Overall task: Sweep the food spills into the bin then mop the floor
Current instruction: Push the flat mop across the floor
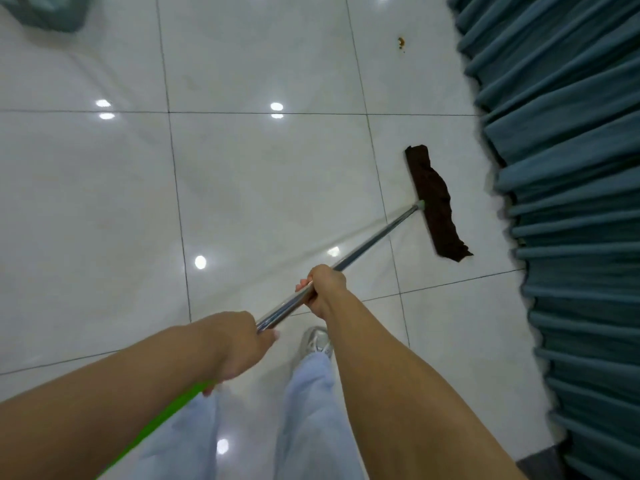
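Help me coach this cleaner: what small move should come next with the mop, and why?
Probably push the mop head forward along the curtain toward the brown spill. Both hands, left and right, grip the handle, the cloth lies flat on the floor, and that spot remains ahead.

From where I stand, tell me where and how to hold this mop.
Grip the mop by its bare metal shaft, coming over from above, as the right hand and left hand do, spaced apart. The pole slants up towards you from its flat-lying head.
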The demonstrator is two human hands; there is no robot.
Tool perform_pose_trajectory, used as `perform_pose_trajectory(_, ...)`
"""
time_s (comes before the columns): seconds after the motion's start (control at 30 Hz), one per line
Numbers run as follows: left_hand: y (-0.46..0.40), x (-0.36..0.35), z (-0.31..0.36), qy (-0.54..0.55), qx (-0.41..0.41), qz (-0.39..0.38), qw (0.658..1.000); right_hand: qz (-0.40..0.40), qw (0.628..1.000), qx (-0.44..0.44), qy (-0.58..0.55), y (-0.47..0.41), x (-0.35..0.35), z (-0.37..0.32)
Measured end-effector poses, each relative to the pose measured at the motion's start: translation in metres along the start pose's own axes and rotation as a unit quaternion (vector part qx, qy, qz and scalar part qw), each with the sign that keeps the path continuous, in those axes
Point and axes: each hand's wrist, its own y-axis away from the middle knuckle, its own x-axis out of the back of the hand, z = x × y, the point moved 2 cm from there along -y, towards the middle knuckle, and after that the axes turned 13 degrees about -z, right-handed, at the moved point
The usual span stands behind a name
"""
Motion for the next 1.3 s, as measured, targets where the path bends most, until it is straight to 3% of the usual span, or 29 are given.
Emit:
perform_pose_trajectory(0.17,0.026,0.012,-0.089,-0.020,0.043,0.013,0.999,-0.028,0.999,-0.007,-0.036,0.013,-0.084,0.035)
perform_pose_trajectory(0.33,0.023,0.026,-0.111,-0.027,0.043,0.019,0.999,-0.034,0.999,-0.014,-0.024,0.008,-0.107,0.035)
perform_pose_trajectory(0.53,0.003,0.003,-0.071,-0.020,0.032,0.040,0.999,-0.032,0.999,-0.017,-0.017,0.003,-0.062,0.023)
perform_pose_trajectory(0.93,-0.056,-0.011,0.094,0.016,-0.030,0.036,0.999,-0.021,1.000,-0.019,-0.012,-0.018,0.085,-0.060)
perform_pose_trajectory(1.13,-0.055,-0.007,0.094,0.025,-0.059,0.041,0.997,-0.032,0.999,-0.024,-0.010,-0.008,0.084,-0.066)
perform_pose_trajectory(1.3,-0.043,0.002,0.055,-0.024,-0.048,0.055,0.997,-0.023,0.999,-0.025,-0.007,-0.004,0.047,-0.050)
